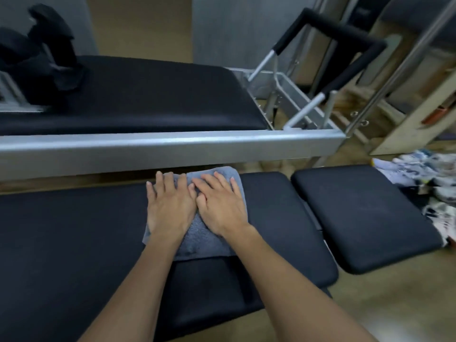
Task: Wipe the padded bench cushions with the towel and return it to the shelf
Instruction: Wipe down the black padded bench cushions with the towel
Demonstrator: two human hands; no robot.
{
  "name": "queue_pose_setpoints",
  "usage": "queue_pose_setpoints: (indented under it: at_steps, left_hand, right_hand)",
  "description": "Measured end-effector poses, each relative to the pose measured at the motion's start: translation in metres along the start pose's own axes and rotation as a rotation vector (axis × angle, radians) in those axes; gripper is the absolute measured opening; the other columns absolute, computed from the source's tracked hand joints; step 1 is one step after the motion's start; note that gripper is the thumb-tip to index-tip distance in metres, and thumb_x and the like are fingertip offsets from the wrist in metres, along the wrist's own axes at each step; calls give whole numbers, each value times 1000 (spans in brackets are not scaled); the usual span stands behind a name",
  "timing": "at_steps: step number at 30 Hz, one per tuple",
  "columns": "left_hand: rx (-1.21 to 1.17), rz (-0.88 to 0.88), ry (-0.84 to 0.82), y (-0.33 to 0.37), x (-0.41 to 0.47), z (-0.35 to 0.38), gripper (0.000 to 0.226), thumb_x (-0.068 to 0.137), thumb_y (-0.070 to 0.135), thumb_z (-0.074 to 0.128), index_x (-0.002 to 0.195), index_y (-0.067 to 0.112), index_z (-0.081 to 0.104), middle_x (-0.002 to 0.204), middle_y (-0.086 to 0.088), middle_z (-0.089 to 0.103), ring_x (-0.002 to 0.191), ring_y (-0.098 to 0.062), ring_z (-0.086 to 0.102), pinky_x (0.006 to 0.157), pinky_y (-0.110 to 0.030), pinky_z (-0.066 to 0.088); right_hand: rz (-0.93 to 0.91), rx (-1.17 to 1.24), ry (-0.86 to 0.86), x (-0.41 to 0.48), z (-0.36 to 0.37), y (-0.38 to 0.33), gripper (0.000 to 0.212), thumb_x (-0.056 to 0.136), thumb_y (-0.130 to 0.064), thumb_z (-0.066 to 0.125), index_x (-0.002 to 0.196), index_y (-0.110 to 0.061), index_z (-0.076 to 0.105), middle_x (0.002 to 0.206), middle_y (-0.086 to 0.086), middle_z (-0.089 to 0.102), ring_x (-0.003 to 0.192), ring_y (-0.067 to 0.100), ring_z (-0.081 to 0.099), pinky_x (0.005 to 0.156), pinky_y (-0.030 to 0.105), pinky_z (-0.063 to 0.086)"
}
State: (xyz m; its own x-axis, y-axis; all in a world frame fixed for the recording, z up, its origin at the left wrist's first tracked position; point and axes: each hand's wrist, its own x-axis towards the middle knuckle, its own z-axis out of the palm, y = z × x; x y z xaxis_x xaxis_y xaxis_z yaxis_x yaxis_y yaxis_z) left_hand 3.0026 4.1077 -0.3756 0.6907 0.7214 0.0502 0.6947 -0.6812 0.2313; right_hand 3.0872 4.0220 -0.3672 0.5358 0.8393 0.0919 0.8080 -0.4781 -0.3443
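Note:
A folded grey towel (201,239) lies flat on the long black padded bench cushion (69,238) in front of me, near its far edge. My left hand (169,206) and my right hand (220,206) press down on the towel side by side, palms flat, fingers spread and pointing away from me. The thumbs touch in the middle. A smaller square black cushion (362,213) sits to the right of the long one, across a narrow gap.
A silver metal rail (160,146) runs across just beyond the towel. Behind it lies another black padded carriage (148,95) with dark shoulder blocks (47,53) at far left and a padded foot bar (345,40) at right. Patterned shoes (424,174) lie on the floor, far right.

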Motion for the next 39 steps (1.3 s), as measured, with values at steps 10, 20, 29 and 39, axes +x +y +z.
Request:
queue_pose_setpoints:
  at_steps: [10,20,29,39]
  left_hand:
    - [-75,167,-106,168,-23,32,55,103,37,12,153,13,13,162,-19,6,149,-35,-6,118,-55,-8]
    - [-128,251,-124,151,-96,30,55,104,37,16,153,12,17,162,-18,7,149,-32,-9,114,-53,-17]
    - [-136,123,-20,-45,-127,-17,54,104,36,14,152,13,18,163,-12,10,150,-25,-6,118,-48,-14]
    - [66,-163,71,-297,-173,-72,52,104,36,18,153,19,18,163,-7,12,151,-24,1,119,-49,-4]
  right_hand:
    - [234,-55,41,-80,-65,135,45,103,-33,29,146,-34,42,156,-11,34,148,12,16,121,43,8]
    - [276,-177,149,-161,-55,94,67,90,-38,14,138,-17,55,146,6,51,141,25,37,114,47,28]
    - [140,-272,5,-134,19,-81,56,98,-36,17,153,-30,23,162,-7,22,150,15,12,121,42,9]
    - [-226,-177,-66,-96,112,-312,61,97,-41,6,154,-24,20,163,2,21,151,22,8,121,49,1]
